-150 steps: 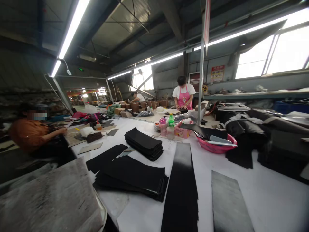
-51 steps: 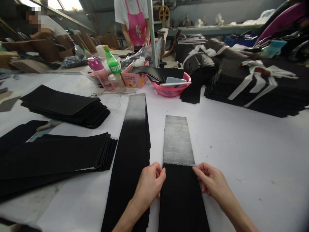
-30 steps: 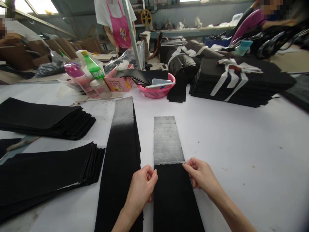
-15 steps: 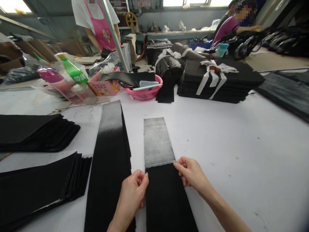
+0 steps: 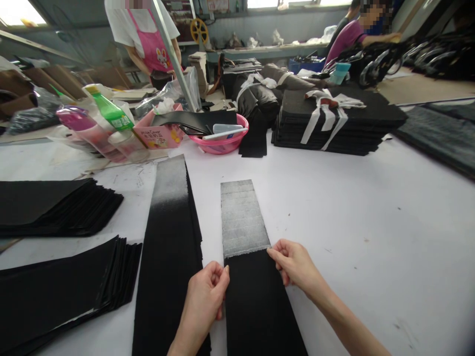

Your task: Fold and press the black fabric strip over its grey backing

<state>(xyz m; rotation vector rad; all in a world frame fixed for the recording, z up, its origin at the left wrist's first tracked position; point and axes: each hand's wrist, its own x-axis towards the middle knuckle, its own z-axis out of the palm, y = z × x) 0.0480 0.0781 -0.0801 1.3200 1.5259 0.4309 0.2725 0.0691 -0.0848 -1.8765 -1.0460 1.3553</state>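
A black fabric strip (image 5: 256,306) lies on the white table (image 5: 352,207), folded back over a longer grey strip (image 5: 241,217) whose far end shows beyond it. My left hand (image 5: 206,299) pinches the black strip's left corner at the fold edge. My right hand (image 5: 295,264) pinches its right corner. Just left of them lies a long stack of black strips (image 5: 166,247), its far end shining grey.
Stacks of black sheets (image 5: 55,205) sit at the left, and a tied black bundle (image 5: 334,121) at the back right. A pink basin (image 5: 220,141), pink box (image 5: 156,133) and green bottle (image 5: 109,111) stand behind. A person in a pink apron (image 5: 148,39) and another person (image 5: 356,29) work beyond.
Five seconds ago no hands were in view. Since then both hands have held the black strip's corners; the view has drifted right and the edge has crept slightly nearer me.
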